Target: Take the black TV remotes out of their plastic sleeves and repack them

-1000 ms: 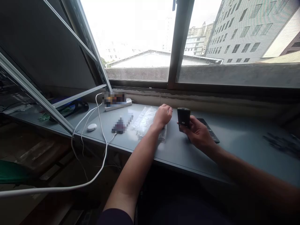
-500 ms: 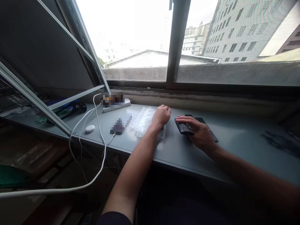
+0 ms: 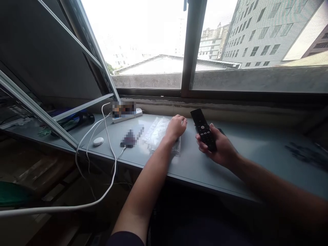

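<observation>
1. Remote, a slim black bar, apparently of plastic, with small keys and one pale round button, is raised to the right of the thin clear plastic bags; take those bags as your landmark.
2. Your right hand is clasped round the remote's lower end, fingers wrapping its left edge and thumb along its right; the keyed face is turned toward you and the far end leans away.
3. Your left hand lies over the right side of the bags with its fingers curled. I cannot tell whether it pinches anything. Your two hands are apart.
4. As I judge it, the step in hand is holding the remote up so that you can see its front; your thumb seems to lie beside the keys rather than on one.
5. The next move, I think, calls for a steady wrist and a sure grip, since only your right hand bears the remote. Mind the flat, dark item to the right of the bags, mostly hidden behind that hand.
6. To the left of the bags, on the smooth grey tabletop, you have a small white rounded disc and, farther back, a long white power strip. Well to the bags' right sits a blurred dark heap.
</observation>
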A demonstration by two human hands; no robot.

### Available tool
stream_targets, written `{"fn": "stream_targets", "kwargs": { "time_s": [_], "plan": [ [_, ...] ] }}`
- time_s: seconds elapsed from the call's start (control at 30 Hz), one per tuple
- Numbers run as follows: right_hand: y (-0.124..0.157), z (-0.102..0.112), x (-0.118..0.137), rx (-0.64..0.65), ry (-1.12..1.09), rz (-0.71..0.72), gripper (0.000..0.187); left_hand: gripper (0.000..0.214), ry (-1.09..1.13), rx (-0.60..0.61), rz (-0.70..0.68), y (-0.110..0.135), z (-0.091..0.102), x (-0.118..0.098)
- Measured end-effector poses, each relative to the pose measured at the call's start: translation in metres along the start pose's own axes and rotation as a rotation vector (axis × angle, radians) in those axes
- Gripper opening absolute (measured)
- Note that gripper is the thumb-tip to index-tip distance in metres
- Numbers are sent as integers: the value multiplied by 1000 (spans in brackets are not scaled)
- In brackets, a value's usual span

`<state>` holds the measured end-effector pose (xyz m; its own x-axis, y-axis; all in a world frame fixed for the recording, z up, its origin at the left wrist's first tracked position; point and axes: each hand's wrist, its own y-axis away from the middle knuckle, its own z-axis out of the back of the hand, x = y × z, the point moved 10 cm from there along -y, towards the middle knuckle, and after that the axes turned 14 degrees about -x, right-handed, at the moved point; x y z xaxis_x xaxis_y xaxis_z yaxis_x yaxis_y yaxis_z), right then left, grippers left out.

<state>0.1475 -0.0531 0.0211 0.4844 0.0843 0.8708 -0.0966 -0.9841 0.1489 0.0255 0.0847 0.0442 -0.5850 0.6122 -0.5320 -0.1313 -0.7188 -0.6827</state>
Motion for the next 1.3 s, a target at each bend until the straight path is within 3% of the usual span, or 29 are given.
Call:
{"fn": "stream_targets", "kwargs": {
  "time_s": [0.27, 0.47, 0.57, 0.73, 0.97, 1.17, 1.3],
  "plan": [
    [-4, 5, 3, 15, 128, 50, 35, 24, 31, 0, -116, 1, 6, -20],
    [-2, 7, -6, -57, 57, -83, 38, 26, 38, -6, -141, 1, 7, -24],
    [1, 1, -5, -6, 34, -100, 34, 26, 27, 3, -137, 1, 4, -21],
    [1, -1, 0, 62, 131, 3, 43, 26, 42, -3, -136, 1, 5, -22],
    [-7, 13, -11, -30, 117, -21, 23, 26, 47, 8, -136, 1, 5, -23],
    [-2, 10, 7, -29, 293, 260, 44, 26, 46, 9, -129, 1, 3, -20],
    [17, -7, 27, 42, 550, 594, 27, 25, 38, 6, -133, 1, 3, -20]
  ]
}}
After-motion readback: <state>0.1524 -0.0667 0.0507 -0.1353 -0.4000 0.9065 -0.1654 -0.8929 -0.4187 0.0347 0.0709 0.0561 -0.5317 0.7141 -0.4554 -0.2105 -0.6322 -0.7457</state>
